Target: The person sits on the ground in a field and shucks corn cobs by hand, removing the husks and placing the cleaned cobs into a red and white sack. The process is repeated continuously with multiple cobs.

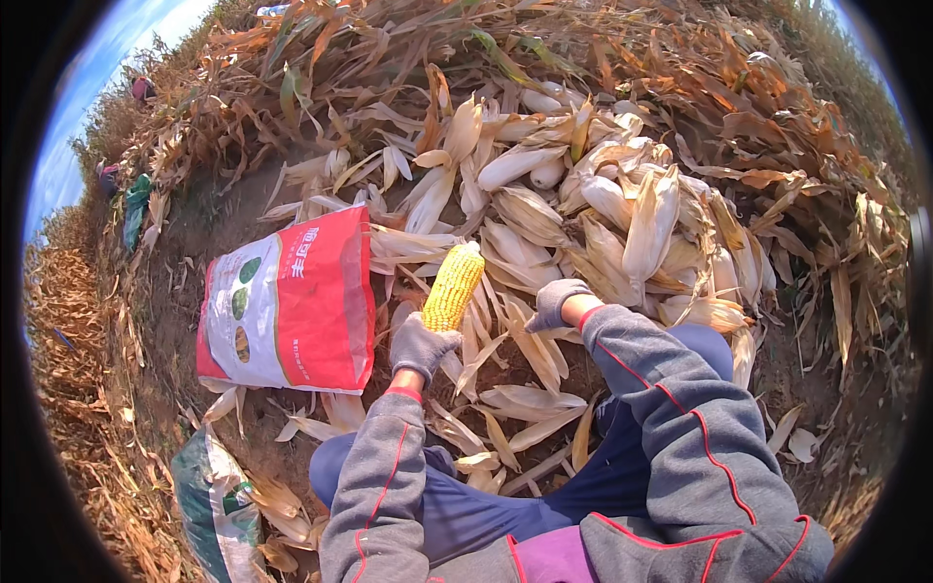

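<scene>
My left hand (423,346), in a grey glove, grips the lower end of a husked yellow corn cob (453,288), which points up and slightly right. My right hand (560,302), gloved the same way, is held apart from the cob at the near edge of the pile; its palm side is hidden, so whether it holds anything does not show. Beyond both hands lies a heap of unhusked corn ears (525,211) in pale dry husks. Loose husks (532,404) cover the soil between my legs.
A red and white woven sack (291,306) lies on the soil left of my left hand. Nearer, at lower left, is a green and white sack (215,503). Dry corn stalks (408,44) bank up behind the pile. A green bag (136,208) is farther off at left.
</scene>
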The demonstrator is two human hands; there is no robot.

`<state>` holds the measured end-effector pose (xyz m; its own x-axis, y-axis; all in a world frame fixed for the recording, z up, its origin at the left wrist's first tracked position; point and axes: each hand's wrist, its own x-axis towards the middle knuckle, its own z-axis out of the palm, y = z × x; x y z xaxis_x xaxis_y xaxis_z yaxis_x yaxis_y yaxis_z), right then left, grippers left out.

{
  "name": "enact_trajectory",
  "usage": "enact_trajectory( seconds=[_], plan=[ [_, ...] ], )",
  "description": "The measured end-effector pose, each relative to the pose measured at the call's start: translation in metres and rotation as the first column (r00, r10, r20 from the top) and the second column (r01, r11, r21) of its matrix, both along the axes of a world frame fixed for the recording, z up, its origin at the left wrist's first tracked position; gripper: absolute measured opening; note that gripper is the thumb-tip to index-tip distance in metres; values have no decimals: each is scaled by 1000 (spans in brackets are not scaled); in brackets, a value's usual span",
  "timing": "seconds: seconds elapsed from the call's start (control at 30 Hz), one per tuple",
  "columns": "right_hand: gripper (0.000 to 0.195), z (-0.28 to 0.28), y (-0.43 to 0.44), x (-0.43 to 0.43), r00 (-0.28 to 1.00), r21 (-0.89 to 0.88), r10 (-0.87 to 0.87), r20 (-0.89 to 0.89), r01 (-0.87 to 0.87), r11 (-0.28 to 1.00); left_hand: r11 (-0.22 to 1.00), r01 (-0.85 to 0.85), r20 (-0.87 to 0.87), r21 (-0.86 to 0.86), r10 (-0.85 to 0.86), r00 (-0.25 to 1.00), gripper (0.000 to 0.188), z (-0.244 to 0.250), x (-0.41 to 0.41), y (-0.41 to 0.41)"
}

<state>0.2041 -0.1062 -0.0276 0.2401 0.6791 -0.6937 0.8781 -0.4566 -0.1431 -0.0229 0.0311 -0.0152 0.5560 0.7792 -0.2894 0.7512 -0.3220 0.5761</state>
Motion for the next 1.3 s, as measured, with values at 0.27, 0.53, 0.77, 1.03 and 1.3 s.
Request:
enact_trajectory(
  seconds=[0.27, 0.53, 0.77, 1.03, 1.3],
  plan=[
    [31, 32, 19, -15, 993, 195, -121, 11, 117, 974, 937, 265, -285, 225, -197, 938, 48, 7, 7, -13],
    [79, 28, 14, -6, 978, 484, -186, 93, 118, 867, 931, 296, -269, 212, -236, 934, 49, 14, 13, -9],
    [55, 47, 15, -14, 971, 543, 213, 111, -238, 805, 911, 412, 99, 22, -412, 906, 52, 7, 8, -10],
    [55, 42, 6, 18, 972, 471, -156, 176, 56, 880, 985, 24, -122, 168, -3, 992, 33, -33, -23, 21],
    [70, 20, 15, 30, 872, 403, -462, -162, 486, 776, 993, -53, -629, 102, 105, 770, 41, -50, -74, 50]
  ],
)
